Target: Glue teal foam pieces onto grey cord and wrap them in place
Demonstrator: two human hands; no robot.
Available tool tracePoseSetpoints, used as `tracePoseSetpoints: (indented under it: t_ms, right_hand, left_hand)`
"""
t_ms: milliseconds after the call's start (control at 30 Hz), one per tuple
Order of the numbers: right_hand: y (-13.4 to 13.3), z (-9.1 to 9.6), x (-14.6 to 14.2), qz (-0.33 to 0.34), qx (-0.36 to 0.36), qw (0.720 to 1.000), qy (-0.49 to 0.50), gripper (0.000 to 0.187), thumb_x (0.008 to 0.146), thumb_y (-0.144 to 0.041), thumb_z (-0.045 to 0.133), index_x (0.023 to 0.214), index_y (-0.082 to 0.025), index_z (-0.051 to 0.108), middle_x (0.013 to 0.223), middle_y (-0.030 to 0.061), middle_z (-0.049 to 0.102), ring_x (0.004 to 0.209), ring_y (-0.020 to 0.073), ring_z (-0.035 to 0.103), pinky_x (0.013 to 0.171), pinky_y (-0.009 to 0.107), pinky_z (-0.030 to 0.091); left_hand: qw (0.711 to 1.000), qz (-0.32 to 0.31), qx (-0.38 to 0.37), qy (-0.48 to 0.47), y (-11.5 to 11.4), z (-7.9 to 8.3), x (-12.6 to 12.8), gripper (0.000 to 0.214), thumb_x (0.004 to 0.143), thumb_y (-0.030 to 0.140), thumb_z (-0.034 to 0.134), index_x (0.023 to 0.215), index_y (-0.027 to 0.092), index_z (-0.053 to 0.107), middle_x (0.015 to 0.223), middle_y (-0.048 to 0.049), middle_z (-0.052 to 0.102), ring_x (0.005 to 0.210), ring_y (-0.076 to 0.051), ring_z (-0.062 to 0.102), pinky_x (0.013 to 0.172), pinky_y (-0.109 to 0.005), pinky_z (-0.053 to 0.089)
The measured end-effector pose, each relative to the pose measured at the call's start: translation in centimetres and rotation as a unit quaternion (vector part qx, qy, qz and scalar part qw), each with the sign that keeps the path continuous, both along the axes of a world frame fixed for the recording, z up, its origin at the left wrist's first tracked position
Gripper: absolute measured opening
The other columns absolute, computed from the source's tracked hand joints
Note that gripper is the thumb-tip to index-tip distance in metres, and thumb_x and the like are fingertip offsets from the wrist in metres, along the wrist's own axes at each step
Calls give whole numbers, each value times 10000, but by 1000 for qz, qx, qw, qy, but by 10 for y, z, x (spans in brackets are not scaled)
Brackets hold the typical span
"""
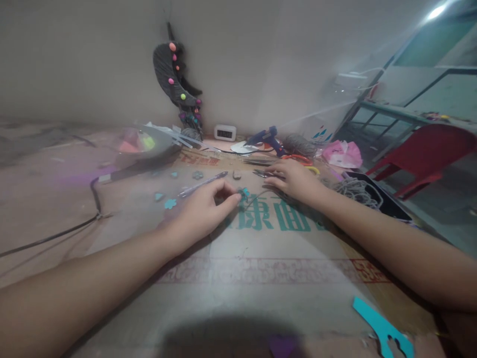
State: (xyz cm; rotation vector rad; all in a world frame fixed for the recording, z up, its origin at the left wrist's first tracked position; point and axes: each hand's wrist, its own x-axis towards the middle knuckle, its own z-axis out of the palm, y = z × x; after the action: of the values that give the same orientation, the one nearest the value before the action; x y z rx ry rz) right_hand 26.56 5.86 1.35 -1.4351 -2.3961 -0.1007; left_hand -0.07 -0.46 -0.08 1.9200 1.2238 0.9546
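Observation:
My left hand (208,206) has its thumb and forefinger pinched together on a small teal flower cutout (245,192). A thin grey cord (257,195) runs from the flower toward my right hand (294,180). That hand is curled palm down over small scissors (262,173), whose metal tips stick out left of its fingers; how firmly it grips them is hidden. A small dark curved piece (237,175) lies between the hands. Left of my left hand are another teal flower (170,204), a teal scrap (158,197) and a pen (204,183).
Orange-handled scissors (298,159), a blue glue gun (266,136), a grey yarn ball (300,145) and a white clock (225,133) stand at the back. Grey yarn fills a black tray (395,209) on the right. A dark cable (96,196) crosses the left. A teal offcut (383,325) lies in front.

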Motion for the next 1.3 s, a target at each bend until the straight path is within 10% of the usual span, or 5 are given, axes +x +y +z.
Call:
tracePoseSetpoints:
  t_ms: [233, 400, 633, 1300]
  right_hand:
    - [2, -7, -2, -25, 16, 995, -91, 313, 965, -166, 475, 1119, -117, 743, 1145, 175, 715, 1054, 282, 650, 899, 350, 465]
    - [-14, 1, -6, -95, 56, 991, 75, 283, 993, -250, 428, 1102, -151, 670, 868, 98, 717, 773, 233, 638, 706, 313, 438]
    - [-47, -4, -27, 163, 164, 964, 131, 252, 1020, -309, 457, 921, -193, 657, 827, 67, 714, 760, 205, 639, 707, 319, 467]
    - [-47, -8, -29, 186, 184, 962, 74, 249, 1019, -258, 483, 895, -164, 678, 767, 71, 709, 707, 187, 615, 650, 310, 417]
  left_hand:
    - [1000, -8, 0, -9, 1, -3, -1, 173, 913, 385, 597, 844, 232, 638, 850, -11, 700, 804, -201, 630, 761, -337, 475]
    - [1000, -5, -5, -6, 2, -3, -2, 182, 908, 394, 600, 844, 228, 638, 850, -15, 696, 803, -205, 617, 758, -345, 462]
    - [999, -31, -13, -17, 2, 0, -2, 170, 915, 363, 591, 854, 210, 630, 891, -18, 694, 829, -200, 600, 781, -347, 446]
    - [999, -33, -18, -16, 1, 0, 0, 165, 909, 355, 587, 859, 204, 628, 873, -11, 672, 819, -195, 586, 761, -339, 423]
